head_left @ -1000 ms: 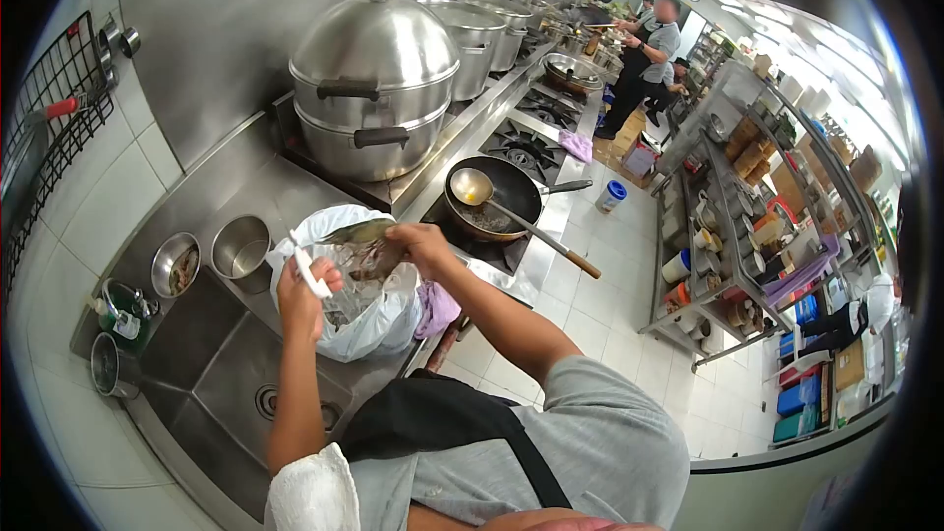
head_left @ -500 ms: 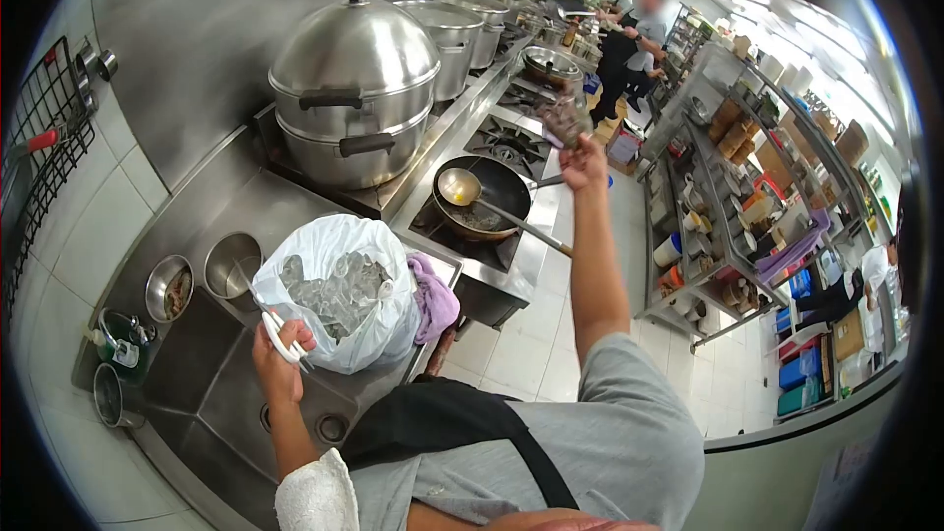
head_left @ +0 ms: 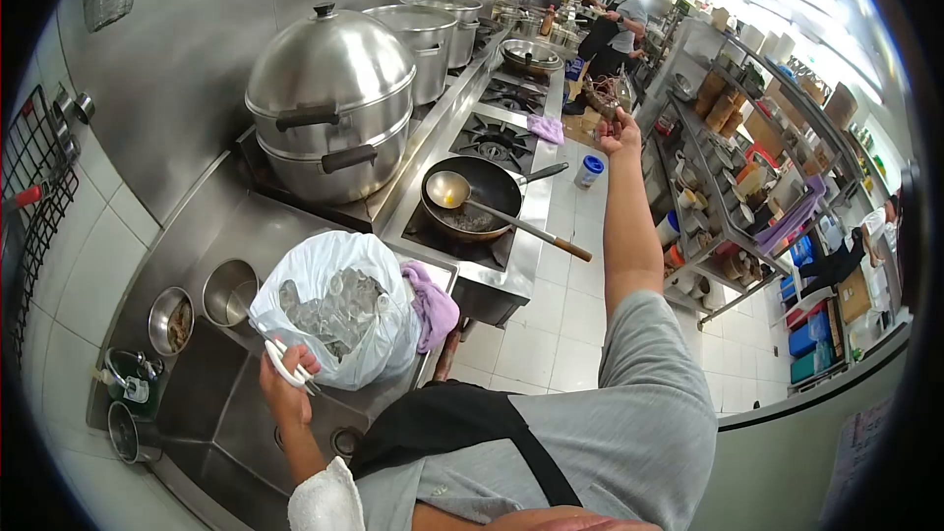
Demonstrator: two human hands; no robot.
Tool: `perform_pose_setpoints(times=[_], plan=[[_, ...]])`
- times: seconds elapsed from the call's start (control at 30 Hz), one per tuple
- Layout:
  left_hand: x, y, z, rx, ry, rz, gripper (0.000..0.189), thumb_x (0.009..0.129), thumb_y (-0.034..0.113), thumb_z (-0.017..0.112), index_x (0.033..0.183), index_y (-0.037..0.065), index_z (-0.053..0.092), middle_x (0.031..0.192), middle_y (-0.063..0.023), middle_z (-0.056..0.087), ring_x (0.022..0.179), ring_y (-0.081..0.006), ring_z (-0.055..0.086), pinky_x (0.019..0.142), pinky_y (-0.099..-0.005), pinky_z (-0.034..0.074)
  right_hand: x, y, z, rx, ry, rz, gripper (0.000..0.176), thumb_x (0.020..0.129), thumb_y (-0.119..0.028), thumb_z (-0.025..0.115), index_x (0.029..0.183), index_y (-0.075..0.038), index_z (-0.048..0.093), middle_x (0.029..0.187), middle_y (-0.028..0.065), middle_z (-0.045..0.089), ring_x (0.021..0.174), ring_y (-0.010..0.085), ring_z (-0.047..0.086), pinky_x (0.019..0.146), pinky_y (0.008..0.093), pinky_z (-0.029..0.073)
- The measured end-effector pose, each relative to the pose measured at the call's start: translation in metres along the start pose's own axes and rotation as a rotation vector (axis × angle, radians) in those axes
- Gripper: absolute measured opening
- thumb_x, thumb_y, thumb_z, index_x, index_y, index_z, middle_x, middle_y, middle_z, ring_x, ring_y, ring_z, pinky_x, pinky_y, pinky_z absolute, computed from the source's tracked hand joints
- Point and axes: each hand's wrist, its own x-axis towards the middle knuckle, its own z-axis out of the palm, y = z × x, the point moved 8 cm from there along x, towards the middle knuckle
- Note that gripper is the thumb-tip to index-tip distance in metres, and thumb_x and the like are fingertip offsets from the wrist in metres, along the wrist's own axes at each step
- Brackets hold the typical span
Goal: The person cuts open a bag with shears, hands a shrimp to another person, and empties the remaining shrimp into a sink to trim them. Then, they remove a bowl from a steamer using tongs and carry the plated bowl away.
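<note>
My left hand (head_left: pixel 285 383) is closed around the white handles of kitchen scissors (head_left: pixel 285 364), over the sink's edge beside a white plastic bag (head_left: pixel 393 359) full of ice. Far out to the right, my raised right hand (head_left: pixel 619 133) pinches a brown prawn (head_left: pixel 608 96) with thin reddish legs or feelers. It is held high above the floor, past the stove. A small steel bowl (head_left: pixel 171 321) with brownish pieces, perhaps prawns, stands on the sink ledge. Next to it is another steel bowl (head_left: pixel 231 292).
A black wok (head_left: pixel 472 177) with a ladle (head_left: pixel 531 231) sits on the burner. Behind the sink stands a large domed steamer pot (head_left: pixel 329 108). A purple cloth (head_left: pixel 429 305) lies by the bag. Shelving (head_left: pixel 737 118) lines the right; a co-worker (head_left: pixel 619 25) stands farther back.
My right hand has swung right and slightly up with the prawn, showing a second purple cloth and a blue-lidded container. My left hand keeps its hold on the scissors. The view has shifted slightly.
</note>
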Motion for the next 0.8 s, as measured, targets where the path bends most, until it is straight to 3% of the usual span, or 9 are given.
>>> perform_pose_setpoints(times=[0.37, 0.8], plan=[[-0.002, -0.001, 0.0, 0.005, -0.001, 0.008, 0.038, 0.085, 0.012, 0.064, 0.118, 0.004, 0.047, 0.089, -0.0106, 0.06, 0.069, -0.0174, 0.061, 0.061, -0.0315, 0.054, 0.001, -0.021, -0.002, 0.103, -0.049, -0.151, 0.018, 0.083, -0.005, 0.067, 0.099, -0.008, 0.059, 0.093, 0.0057, 0.063, 0.086, 0.0225, 0.059, 0.075, 0.0367, 0.05], [-0.005, -0.009, 0.001, 0.019, -0.026, -0.026, 0.036, 0.086, 0.01, 0.062, 0.118, 0.002, 0.047, 0.089, -0.0101, 0.059, 0.069, -0.0173, 0.061, 0.06, -0.0317, 0.055, 0.001, -0.023, -0.011, 0.131, -0.068, -0.176, 0.032, 0.083, 0.003, 0.064, 0.11, -0.008, 0.052, 0.101, 0.0088, 0.059, 0.093, 0.0251, 0.059, 0.081, 0.0433, 0.053]])
